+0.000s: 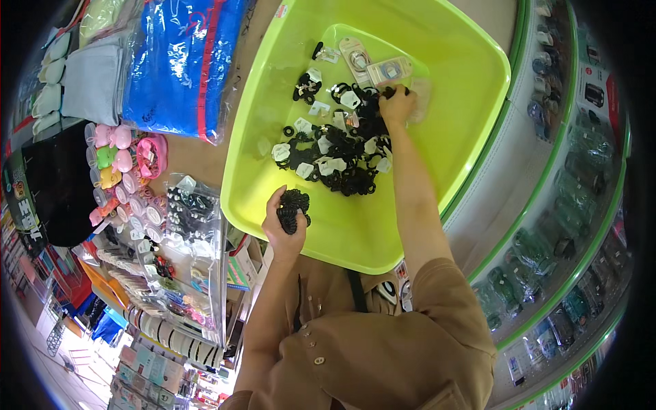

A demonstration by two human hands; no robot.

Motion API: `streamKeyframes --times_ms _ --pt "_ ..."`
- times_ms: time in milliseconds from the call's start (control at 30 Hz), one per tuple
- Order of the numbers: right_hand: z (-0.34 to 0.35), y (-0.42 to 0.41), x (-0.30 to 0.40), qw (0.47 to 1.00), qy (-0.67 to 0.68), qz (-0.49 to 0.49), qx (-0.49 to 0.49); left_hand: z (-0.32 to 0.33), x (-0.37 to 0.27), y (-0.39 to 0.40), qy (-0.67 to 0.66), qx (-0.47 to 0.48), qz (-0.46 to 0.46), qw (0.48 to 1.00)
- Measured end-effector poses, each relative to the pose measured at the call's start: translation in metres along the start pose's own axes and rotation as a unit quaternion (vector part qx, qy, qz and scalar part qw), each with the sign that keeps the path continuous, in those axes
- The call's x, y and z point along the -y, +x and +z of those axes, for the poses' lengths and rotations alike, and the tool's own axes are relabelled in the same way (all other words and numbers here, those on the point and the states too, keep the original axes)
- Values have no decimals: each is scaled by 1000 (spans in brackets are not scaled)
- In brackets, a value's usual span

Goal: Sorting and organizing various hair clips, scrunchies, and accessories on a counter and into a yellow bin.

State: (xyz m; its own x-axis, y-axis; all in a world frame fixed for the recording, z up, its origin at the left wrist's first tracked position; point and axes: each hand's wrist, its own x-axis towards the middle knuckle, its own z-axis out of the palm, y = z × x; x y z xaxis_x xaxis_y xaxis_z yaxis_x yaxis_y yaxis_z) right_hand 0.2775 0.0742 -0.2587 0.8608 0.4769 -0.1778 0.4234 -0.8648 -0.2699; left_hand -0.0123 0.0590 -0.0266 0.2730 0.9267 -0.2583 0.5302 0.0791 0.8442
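My left hand (286, 233) is closed around several black coiled hair ties (293, 209) over the near left rim of a lime-green plastic tub (359, 225). My right hand (397, 106) reaches inside the tub, its fingertips on a small black item (393, 92), probably another hair tie. Beside that hand spreads a pile of black hair ties (341, 148), many bearing white tags. Two carded packs, one upper (355, 59) and one lower (389, 70), lie beyond the pile. A black hair clump (307, 88) with a tag rests apart at the pile's upper left.
Left of the tub are blue plastic-wrapped goods (171, 72), small pink and coloured containers (122, 138) and a clear divided case (195, 256) of hair accessories. Green-edged shelves (533, 205) with packaged goods curve along the right.
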Motion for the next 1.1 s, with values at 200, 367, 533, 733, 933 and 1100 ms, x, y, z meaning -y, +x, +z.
streamKeyframes --times_ms 200,367,533,733,933,1100 --pt "-29 -24 11 969 209 105 82 0 0 -1 5 -17 23 1000" --pt "-19 -68 24 992 -49 -37 108 0 1 -2 2 -19 16 1000" --pt "9 -52 19 987 -104 -93 78 1 0 -2 18 -15 15 1000" --pt "-13 -31 17 988 -46 -66 131 1 1 -2 20 -21 47 998" --pt "-61 -44 18 967 186 57 168 2 5 -3 34 -36 91 995" --pt "-92 -70 15 756 574 218 227 2 8 -1 -16 -32 60 998"
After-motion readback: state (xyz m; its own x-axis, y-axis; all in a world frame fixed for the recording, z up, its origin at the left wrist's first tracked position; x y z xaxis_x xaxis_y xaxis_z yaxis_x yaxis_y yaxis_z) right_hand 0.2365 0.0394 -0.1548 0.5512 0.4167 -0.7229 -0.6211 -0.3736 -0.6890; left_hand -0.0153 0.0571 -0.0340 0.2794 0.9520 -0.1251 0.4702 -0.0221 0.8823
